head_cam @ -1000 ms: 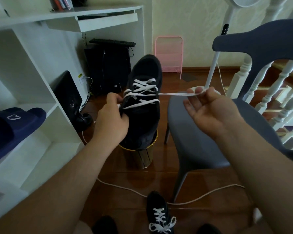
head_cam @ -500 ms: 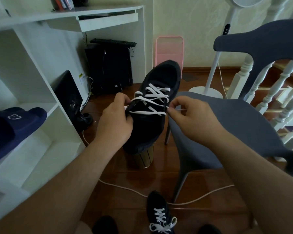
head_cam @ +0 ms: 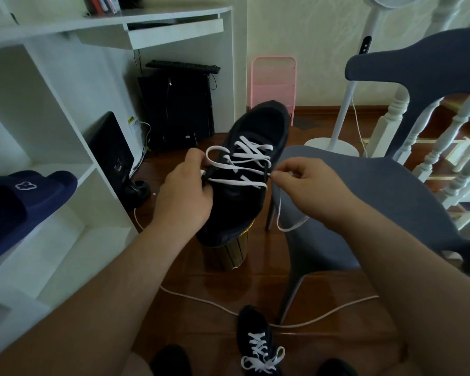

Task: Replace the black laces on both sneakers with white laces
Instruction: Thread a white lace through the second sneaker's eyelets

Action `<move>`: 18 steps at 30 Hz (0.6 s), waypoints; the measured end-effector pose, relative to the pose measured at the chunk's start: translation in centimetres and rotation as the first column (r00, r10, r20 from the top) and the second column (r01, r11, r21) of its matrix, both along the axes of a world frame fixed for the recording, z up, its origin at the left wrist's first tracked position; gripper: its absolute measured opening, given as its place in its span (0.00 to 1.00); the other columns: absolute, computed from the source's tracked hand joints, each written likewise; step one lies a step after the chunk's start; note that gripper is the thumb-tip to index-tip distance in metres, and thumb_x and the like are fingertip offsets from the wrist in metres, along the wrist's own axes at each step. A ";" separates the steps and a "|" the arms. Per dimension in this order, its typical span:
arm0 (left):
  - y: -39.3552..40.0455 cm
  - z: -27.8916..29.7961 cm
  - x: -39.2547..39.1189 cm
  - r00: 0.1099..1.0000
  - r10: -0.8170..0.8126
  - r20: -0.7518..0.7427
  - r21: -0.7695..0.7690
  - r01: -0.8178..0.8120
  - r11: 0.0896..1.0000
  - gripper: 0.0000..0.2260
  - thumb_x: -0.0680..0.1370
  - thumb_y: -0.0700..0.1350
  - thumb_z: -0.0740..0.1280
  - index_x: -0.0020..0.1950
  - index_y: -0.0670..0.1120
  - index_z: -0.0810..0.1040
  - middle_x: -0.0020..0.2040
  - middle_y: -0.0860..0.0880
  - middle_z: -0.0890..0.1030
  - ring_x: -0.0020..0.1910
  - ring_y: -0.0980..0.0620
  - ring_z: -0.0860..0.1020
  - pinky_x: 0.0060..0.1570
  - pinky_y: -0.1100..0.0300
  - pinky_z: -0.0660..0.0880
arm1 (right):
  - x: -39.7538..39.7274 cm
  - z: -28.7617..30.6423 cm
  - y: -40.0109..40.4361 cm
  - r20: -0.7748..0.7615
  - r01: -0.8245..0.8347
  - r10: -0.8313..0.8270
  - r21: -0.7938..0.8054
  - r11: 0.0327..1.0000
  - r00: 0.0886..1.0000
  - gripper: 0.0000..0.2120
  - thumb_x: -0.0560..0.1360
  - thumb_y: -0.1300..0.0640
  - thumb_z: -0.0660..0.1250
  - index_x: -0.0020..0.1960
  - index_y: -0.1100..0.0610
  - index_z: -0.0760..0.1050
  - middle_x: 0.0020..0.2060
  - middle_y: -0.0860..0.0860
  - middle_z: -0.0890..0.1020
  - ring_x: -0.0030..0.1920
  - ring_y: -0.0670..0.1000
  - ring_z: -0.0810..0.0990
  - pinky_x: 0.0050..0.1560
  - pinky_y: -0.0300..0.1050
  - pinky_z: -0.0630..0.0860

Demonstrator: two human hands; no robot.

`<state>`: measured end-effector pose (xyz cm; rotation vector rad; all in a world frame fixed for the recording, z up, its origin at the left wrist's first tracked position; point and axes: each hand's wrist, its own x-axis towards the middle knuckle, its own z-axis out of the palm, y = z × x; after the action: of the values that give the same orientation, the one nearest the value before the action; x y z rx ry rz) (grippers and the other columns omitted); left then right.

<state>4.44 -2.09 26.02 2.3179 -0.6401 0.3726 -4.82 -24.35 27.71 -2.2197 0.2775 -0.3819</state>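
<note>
Black sneaker (head_cam: 251, 169) held mid-frame, toe pointed away, by left hand (head_cam: 183, 196) gripping its left side. White lace (head_cam: 239, 165) criss-crossed through the eyelets; one end pinched by right hand (head_cam: 307, 185) at the right edge, slack drooping over grey chair (head_cam: 364, 202). Second sneaker (head_cam: 257, 346), white-laced, stood on floor at bottom centre.

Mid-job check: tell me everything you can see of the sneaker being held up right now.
The held sneaker is dark, fabric-looking, held above a gold bin, toe pointing away and tilted right. A flat white lace crosses its eyelets in several rows; a slack loop stands at its left side, and a loose end hangs down on the right. The left hand grips its left side; the right hand pinches the lace at the right eyelets.
</note>
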 end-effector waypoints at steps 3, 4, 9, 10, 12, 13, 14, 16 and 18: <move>-0.3 -0.3 -0.3 1.000 -0.027 -0.002 0.022 0.027 0.999 0.13 0.82 0.40 0.66 0.58 0.55 0.67 0.45 0.53 0.77 0.42 0.50 0.77 0.36 0.55 0.69 | -0.1 -0.3 0.5 -0.006 -0.012 0.012 -0.023 1.000 1.000 0.08 0.81 0.47 0.68 0.44 0.46 0.81 0.32 0.40 0.81 0.32 0.38 0.77 0.37 0.39 0.71; -0.2 -0.4 -0.3 0.999 -0.033 -0.008 0.025 0.033 0.999 0.13 0.82 0.40 0.66 0.58 0.55 0.66 0.45 0.53 0.77 0.42 0.51 0.77 0.35 0.56 0.68 | -0.1 -0.3 0.5 -0.010 -0.022 0.022 -0.014 1.000 1.000 0.09 0.81 0.48 0.68 0.43 0.47 0.81 0.31 0.40 0.80 0.31 0.38 0.77 0.36 0.40 0.70; 0.8 -0.3 1.1 0.996 0.023 -0.092 -0.031 -0.026 0.999 0.15 0.80 0.39 0.67 0.57 0.58 0.68 0.40 0.53 0.76 0.35 0.53 0.76 0.32 0.59 0.67 | -0.4 0.0 -2.0 -0.149 0.069 -0.080 -0.082 0.994 0.986 0.09 0.77 0.53 0.69 0.40 0.56 0.79 0.29 0.48 0.78 0.30 0.45 0.76 0.34 0.50 0.75; 1.2 -0.3 1.4 0.994 0.036 -0.102 -0.051 -0.042 0.998 0.15 0.80 0.39 0.67 0.57 0.58 0.69 0.39 0.53 0.76 0.34 0.54 0.76 0.31 0.60 0.67 | -0.6 0.0 -2.8 -0.221 0.088 -0.124 -0.167 0.982 0.967 0.10 0.76 0.51 0.69 0.41 0.57 0.80 0.31 0.52 0.79 0.33 0.50 0.79 0.36 0.54 0.78; 1.7 -0.4 1.8 0.992 0.047 -0.118 -0.069 -0.056 0.996 0.14 0.80 0.41 0.68 0.56 0.58 0.70 0.39 0.53 0.77 0.34 0.54 0.77 0.31 0.61 0.68 | -0.9 -0.2 -3.8 -0.328 0.092 -0.199 -0.314 0.945 0.924 0.12 0.76 0.49 0.68 0.41 0.58 0.81 0.34 0.57 0.81 0.36 0.57 0.81 0.39 0.55 0.80; 1.8 -0.5 1.9 0.992 0.047 -0.116 -0.056 -0.054 0.997 0.14 0.80 0.42 0.69 0.56 0.59 0.70 0.40 0.53 0.78 0.35 0.54 0.78 0.31 0.61 0.68 | -1.0 -0.2 -4.1 -0.344 0.088 -0.214 -0.347 0.934 0.914 0.13 0.76 0.49 0.68 0.40 0.57 0.80 0.34 0.57 0.81 0.35 0.56 0.80 0.37 0.52 0.78; 1.7 -0.6 1.9 0.992 0.042 -0.115 -0.039 -0.047 0.998 0.13 0.80 0.43 0.69 0.55 0.60 0.70 0.40 0.53 0.78 0.35 0.54 0.78 0.31 0.61 0.68 | -1.0 -0.2 -4.1 -0.344 0.080 -0.212 -0.361 0.929 0.915 0.12 0.76 0.49 0.68 0.39 0.56 0.80 0.33 0.55 0.81 0.35 0.54 0.79 0.36 0.50 0.76; 1.6 -0.9 1.8 0.990 0.016 -0.142 -0.029 -0.020 0.999 0.13 0.81 0.44 0.68 0.56 0.61 0.70 0.41 0.54 0.78 0.35 0.54 0.78 0.30 0.61 0.69 | -0.9 0.0 -3.7 -0.314 0.072 -0.185 -0.340 0.938 0.931 0.08 0.78 0.47 0.67 0.45 0.51 0.78 0.38 0.52 0.81 0.38 0.52 0.80 0.36 0.48 0.76; 1.4 -1.0 1.8 0.984 -0.016 -0.180 -0.028 0.011 1.000 0.12 0.82 0.44 0.67 0.56 0.61 0.70 0.41 0.55 0.78 0.35 0.54 0.78 0.30 0.60 0.69 | -0.8 0.6 -2.8 -0.274 0.091 -0.156 -0.236 0.968 0.949 0.08 0.80 0.45 0.64 0.52 0.49 0.71 0.41 0.53 0.80 0.40 0.54 0.79 0.36 0.50 0.74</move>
<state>6.23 -0.66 25.02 2.2884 -0.5572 0.1613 -5.62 -27.19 28.29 -2.4858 0.5589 -0.1551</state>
